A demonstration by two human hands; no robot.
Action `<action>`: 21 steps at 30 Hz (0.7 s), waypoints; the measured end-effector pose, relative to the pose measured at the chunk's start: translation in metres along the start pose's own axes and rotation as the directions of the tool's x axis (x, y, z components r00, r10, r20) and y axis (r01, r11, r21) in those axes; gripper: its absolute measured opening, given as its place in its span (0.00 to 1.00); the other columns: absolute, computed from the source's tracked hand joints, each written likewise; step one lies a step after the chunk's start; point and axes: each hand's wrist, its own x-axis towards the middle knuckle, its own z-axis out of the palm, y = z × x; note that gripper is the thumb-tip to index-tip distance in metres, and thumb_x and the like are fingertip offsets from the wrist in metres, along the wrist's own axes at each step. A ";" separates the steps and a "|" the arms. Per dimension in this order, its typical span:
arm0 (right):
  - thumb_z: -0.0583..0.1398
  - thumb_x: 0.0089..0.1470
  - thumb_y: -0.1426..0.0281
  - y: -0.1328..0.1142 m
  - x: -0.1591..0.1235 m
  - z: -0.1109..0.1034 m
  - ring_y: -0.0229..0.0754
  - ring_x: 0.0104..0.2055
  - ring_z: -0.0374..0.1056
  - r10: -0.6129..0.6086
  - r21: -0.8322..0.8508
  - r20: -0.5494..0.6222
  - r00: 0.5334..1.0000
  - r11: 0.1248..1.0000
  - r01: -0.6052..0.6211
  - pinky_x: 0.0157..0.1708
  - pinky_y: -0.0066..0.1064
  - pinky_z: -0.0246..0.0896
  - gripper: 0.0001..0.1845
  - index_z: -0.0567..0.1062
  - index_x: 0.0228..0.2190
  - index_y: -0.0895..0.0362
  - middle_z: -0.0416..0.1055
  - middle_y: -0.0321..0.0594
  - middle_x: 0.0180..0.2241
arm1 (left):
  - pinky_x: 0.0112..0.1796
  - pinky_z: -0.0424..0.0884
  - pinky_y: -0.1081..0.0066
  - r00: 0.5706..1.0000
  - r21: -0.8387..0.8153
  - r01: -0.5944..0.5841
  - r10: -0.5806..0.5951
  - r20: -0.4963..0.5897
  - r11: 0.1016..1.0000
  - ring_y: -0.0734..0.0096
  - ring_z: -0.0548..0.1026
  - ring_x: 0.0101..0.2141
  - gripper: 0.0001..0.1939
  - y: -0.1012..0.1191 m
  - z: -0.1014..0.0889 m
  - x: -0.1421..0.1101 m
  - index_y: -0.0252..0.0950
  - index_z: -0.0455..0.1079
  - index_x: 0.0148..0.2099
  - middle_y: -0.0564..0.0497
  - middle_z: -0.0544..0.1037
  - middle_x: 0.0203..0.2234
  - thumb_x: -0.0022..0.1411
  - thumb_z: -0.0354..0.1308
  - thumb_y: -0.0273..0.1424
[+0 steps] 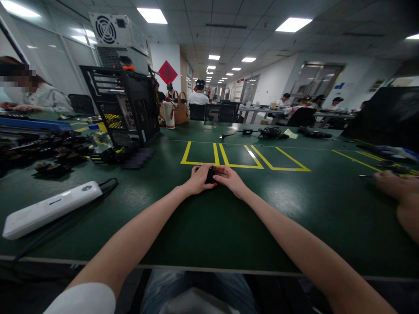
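Note:
Both of my hands meet around a small black block-like object [210, 175] over the green table [209, 226], just in front of the yellow tape outlines. My left hand [198, 179] is closed on it from the left, thumb low and fingers across the top. From the other side, my right hand [228, 178] pinches its right edge with thumb and fingers. Most of the object is covered by my fingers, so its exact kind does not show.
A white elongated device [54, 208] with a black cable lies left. Behind it are piled black parts [52, 150], a clear bottle [99, 138] and an open computer case [129, 102]. Coiled black cables [273, 132] lie at the back. A co-worker's hand [394, 183] reaches in at right.

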 end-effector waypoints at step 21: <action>0.62 0.36 0.70 0.001 -0.003 0.000 0.38 0.40 0.65 -0.054 -0.005 0.024 0.998 0.999 0.054 0.45 0.36 0.58 0.18 0.66 0.33 0.55 0.65 0.37 0.39 | 0.48 0.50 0.59 1.000 -0.005 0.003 -0.003 -0.008 1.000 0.62 0.60 0.47 0.28 0.001 0.000 0.000 0.38 0.48 0.51 0.46 0.62 0.45 0.49 0.54 0.37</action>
